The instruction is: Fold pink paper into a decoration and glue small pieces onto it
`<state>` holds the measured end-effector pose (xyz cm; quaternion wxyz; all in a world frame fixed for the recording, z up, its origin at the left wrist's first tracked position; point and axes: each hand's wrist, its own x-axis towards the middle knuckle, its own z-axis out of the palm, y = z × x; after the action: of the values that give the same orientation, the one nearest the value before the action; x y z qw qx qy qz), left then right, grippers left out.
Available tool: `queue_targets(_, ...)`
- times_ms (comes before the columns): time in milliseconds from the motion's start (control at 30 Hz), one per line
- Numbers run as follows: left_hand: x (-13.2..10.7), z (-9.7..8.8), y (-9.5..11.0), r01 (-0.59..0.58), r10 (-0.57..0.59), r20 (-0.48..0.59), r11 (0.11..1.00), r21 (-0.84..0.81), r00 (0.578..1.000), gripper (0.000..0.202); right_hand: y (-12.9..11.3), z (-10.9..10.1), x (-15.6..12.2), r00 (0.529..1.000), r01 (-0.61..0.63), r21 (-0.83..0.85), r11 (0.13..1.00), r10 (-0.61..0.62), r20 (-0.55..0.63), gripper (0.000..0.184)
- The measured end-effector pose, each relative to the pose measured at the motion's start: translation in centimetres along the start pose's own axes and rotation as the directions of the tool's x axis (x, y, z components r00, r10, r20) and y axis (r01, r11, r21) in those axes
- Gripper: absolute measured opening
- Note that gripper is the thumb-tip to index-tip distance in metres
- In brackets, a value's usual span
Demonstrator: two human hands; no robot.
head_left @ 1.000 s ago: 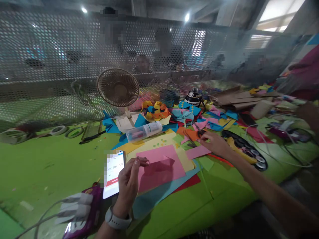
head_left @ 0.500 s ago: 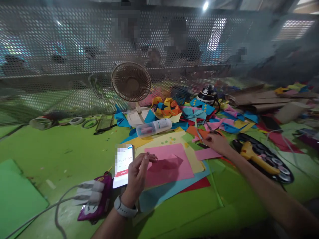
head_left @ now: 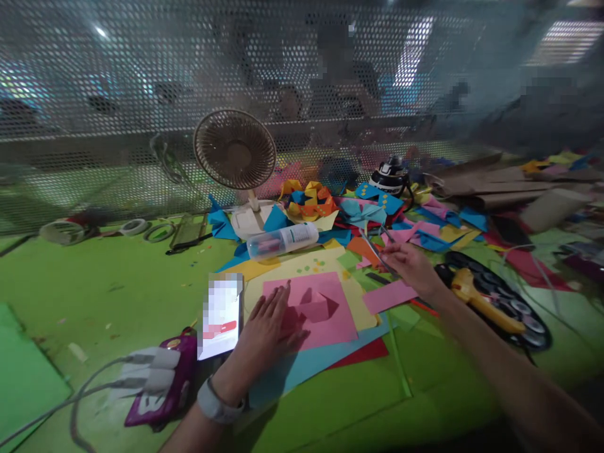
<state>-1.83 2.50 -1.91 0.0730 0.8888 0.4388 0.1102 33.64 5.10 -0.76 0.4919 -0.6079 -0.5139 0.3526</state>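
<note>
My left hand (head_left: 271, 327) lies with fingers stretched out on the left part of a pink paper sheet (head_left: 337, 286). A small folded pink piece (head_left: 316, 305) stands up from the middle of that sheet. Yellow paper (head_left: 352, 255), light blue paper (head_left: 292, 372) and red paper (head_left: 365, 353) show beneath it. To the right, my right hand (head_left: 408, 267) is closed on a slim metal tool with two spread prongs (head_left: 370, 244); its exact kind is unclear. Below this hand lies a pink paper strip (head_left: 389, 296).
A lit phone (head_left: 221, 321) and a purple power bank (head_left: 165, 384) with cables lie left. A clear bottle (head_left: 283, 241), a small fan (head_left: 236, 151) and folded coloured papers (head_left: 311, 201) stand behind. A yellow glue gun (head_left: 486, 302) rests on a black tray (head_left: 542, 336) at right.
My left hand has gone from hovering with bent fingers to lying flat on the pink sheet. My right hand has lifted the two-pronged tool slightly. The view has shifted a little.
</note>
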Motion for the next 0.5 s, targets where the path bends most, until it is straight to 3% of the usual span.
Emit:
queue_targets(100,-0.6,-0.4,0.6,-0.017,0.015,0.035,0.997,0.075,0.999,0.089,-0.7,1.0,-1.2,0.989,-0.060,0.116,0.991,0.044,0.139,0.037)
queue_targets(300,-1.5,-0.6,2.1,-0.026,0.008,0.089,0.980,0.197,0.996,0.081,-1.6,2.0,-2.7,0.935,-0.163,0.082,0.983,0.128,0.330,0.040)
queue_targets(500,-2.2,-1.5,3.3,-0.023,-0.019,0.168,0.969,0.244,0.986,0.079,-2.6,2.1,-3.2,0.927,-0.225,0.241,0.944,0.130,0.353,0.032)
